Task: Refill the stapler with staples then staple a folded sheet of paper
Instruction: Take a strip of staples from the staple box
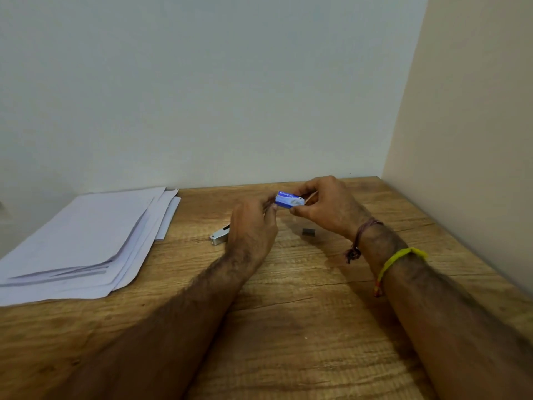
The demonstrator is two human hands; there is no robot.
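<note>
Wooden bench (288, 327): brown grain finish, set in a room corner. Rear wall (216, 82): plain, pale grey-white. R-side wall (476, 111): cream/beige, meets rear wall at a vertical corner and runs along the bench's R edge. Small dark speck on the bench surface, approx. centre-front; too small to ID.

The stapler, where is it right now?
In the head view the stapler lies on the table left of centre, mostly hidden behind the left hand, just right of the paper stack.
</note>
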